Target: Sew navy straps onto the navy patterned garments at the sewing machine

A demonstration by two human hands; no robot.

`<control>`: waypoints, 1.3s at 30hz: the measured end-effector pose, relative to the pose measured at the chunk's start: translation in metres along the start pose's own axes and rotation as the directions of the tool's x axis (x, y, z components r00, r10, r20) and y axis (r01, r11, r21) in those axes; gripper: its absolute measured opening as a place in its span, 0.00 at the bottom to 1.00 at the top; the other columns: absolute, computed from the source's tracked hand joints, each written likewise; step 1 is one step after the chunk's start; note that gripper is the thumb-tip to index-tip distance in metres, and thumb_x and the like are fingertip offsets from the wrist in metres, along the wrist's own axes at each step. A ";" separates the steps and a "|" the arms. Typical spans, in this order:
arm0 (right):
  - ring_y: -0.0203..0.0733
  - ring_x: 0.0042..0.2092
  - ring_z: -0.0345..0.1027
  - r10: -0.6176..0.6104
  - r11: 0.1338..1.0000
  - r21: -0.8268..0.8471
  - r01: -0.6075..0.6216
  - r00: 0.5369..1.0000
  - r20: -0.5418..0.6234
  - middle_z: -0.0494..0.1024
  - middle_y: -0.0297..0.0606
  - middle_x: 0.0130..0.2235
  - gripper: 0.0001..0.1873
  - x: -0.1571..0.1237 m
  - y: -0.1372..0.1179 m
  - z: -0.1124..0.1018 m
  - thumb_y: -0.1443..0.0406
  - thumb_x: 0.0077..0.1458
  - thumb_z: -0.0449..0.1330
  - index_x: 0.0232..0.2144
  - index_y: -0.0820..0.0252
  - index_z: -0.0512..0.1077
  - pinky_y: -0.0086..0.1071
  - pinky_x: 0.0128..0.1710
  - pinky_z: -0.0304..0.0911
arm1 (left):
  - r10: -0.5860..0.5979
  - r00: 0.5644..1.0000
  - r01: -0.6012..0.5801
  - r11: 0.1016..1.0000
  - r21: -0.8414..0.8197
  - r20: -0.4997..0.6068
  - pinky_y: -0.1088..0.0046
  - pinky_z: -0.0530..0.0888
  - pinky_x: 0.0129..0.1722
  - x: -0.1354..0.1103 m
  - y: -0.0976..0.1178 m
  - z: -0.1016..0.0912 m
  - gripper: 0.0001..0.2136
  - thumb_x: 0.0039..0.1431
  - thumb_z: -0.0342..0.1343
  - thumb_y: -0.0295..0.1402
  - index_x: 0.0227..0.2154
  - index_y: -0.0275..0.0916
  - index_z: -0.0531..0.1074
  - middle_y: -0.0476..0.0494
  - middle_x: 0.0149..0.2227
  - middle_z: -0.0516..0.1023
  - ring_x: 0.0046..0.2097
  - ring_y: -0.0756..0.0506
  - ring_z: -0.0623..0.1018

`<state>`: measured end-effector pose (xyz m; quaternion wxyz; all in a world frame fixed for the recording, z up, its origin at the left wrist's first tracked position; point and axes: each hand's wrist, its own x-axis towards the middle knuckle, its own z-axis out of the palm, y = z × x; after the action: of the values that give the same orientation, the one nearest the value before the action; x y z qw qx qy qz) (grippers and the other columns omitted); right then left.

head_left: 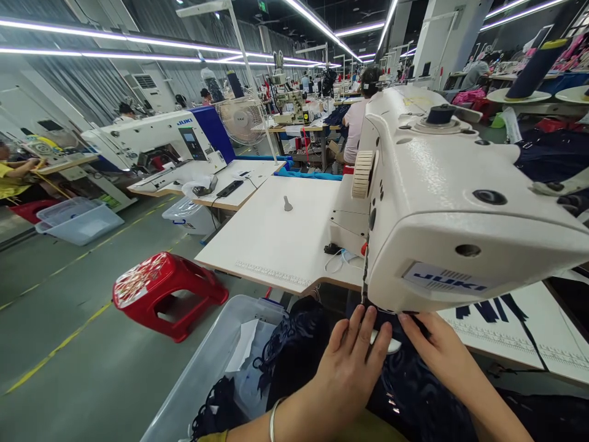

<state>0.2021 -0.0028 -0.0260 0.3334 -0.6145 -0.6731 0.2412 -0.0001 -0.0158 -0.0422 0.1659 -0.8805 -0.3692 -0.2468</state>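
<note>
A white sewing machine [460,258] with a JUKI label fills the right side, its head above both my hands. My left hand [352,356] lies over navy fabric near the needle area, fingers stretched out and slightly apart. Beneath those fingers shows part of a white rounded piece [391,345]. To its right, my right hand [435,341] pinches the edge of the navy fabric [414,387], its fingertips partly tucked under the machine head. The fabric hangs down toward my lap. The needle itself is hidden.
A clear plastic bin [184,393] holding navy pieces stands at my left, near a red stool [170,291]. The white tabletop [271,233] bears a small grey metal part [288,204]. Navy strips [492,309] lie at right. Another JUKI machine [165,138] and seated people are beyond.
</note>
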 end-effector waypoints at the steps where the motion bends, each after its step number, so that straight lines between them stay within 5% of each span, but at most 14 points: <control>1: 0.54 0.48 0.71 -0.003 1.000 -0.006 0.003 1.000 -0.006 0.78 0.46 0.43 0.20 0.000 0.000 0.000 0.53 0.64 0.48 0.44 0.54 0.75 0.43 0.45 0.69 | 0.006 1.000 -0.006 1.000 0.001 0.006 0.62 0.50 0.62 0.000 0.000 0.000 0.21 0.65 0.51 0.32 0.60 0.39 0.63 0.38 0.63 0.63 0.65 0.39 0.60; 7: 0.53 0.43 0.73 -0.021 0.999 -0.039 0.020 0.999 -0.030 0.78 0.44 0.37 0.20 0.001 0.004 0.002 0.53 0.63 0.49 0.44 0.54 0.76 0.43 0.43 0.69 | -0.022 1.000 0.021 0.996 -0.089 -0.014 0.66 0.51 0.61 0.009 -0.008 -0.010 0.19 0.66 0.51 0.40 0.58 0.43 0.66 0.43 0.61 0.66 0.62 0.43 0.64; 15: 0.51 0.45 0.71 -0.073 0.997 -0.031 0.072 0.996 -0.054 0.78 0.43 0.40 0.17 0.000 0.006 0.005 0.55 0.63 0.50 0.40 0.54 0.77 0.43 0.48 0.67 | -0.066 0.998 0.069 0.992 -0.107 0.024 0.66 0.57 0.56 0.008 -0.006 -0.005 0.18 0.67 0.51 0.41 0.57 0.46 0.67 0.46 0.61 0.67 0.59 0.42 0.67; 30: 0.49 0.41 0.70 0.116 0.993 0.020 -0.114 0.987 -0.112 0.74 0.44 0.39 0.18 -0.007 -0.012 0.014 0.56 0.61 0.49 0.27 0.55 0.74 0.37 0.35 0.68 | -0.051 0.999 0.051 0.999 -0.015 -0.016 0.65 0.60 0.52 0.010 -0.003 -0.007 0.17 0.67 0.51 0.40 0.56 0.44 0.68 0.45 0.59 0.69 0.56 0.43 0.69; 39: 0.50 0.46 0.69 0.134 0.989 0.077 -0.125 0.985 -0.113 0.74 0.44 0.40 0.18 -0.007 -0.007 0.017 0.55 0.59 0.50 0.27 0.54 0.75 0.39 0.41 0.67 | -0.048 0.999 0.048 0.999 -0.009 -0.024 0.65 0.61 0.51 0.010 -0.002 -0.007 0.17 0.67 0.50 0.40 0.56 0.44 0.68 0.45 0.59 0.69 0.56 0.43 0.69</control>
<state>0.1849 -0.0093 -0.0336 0.3772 -0.6582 -0.6021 0.2489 0.0021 -0.0123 -0.0306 0.1604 -0.8691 -0.3872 -0.2627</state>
